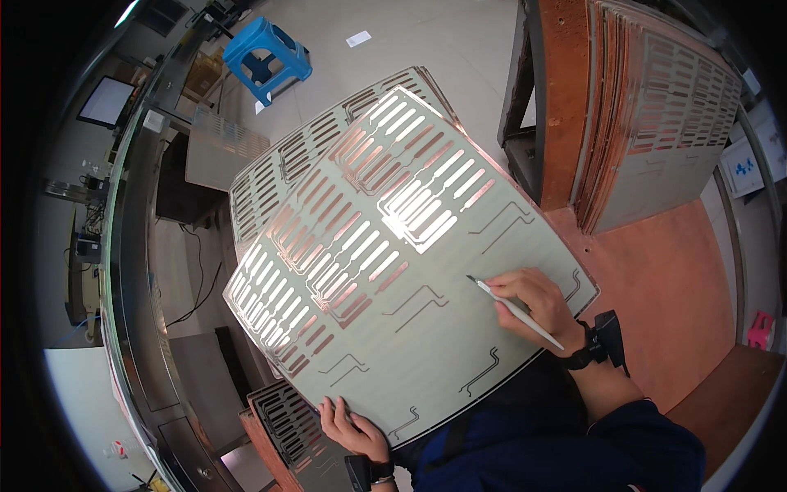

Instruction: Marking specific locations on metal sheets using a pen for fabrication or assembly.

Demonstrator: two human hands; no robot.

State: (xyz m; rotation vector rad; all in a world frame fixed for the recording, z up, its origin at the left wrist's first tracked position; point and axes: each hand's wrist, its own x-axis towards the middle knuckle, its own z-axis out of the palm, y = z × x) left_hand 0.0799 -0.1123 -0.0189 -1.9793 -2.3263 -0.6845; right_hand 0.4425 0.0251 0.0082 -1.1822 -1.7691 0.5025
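A broad, pale green circuit panel (434, 275) with shiny copper pads lies tilted in front of the person, its near edge against the dark-blue clothing; more patterned panels (254, 189) show behind its far left side. What supports it underneath is hidden. It looks thin and fairly stiff—awkward for its breadth rather than heavy, I'd judge—with a smooth face that may slip and fine traces that could scratch, so opposite edges seem the best hold. The left hand (358, 430) has a loose, spread grip, fingertips resting at the near left edge. The right hand (533, 302) has a narrow, pen-like grip on a white-handled craft knife (534, 326), its dark tip at the panel's face.

To the right, an upright rust-coloured board (563, 107) backs a row of similar panels (676, 176) on edge. Beyond them, a white tray-like thing (737, 182) bears small blue pieces (744, 167)—too small to identify.
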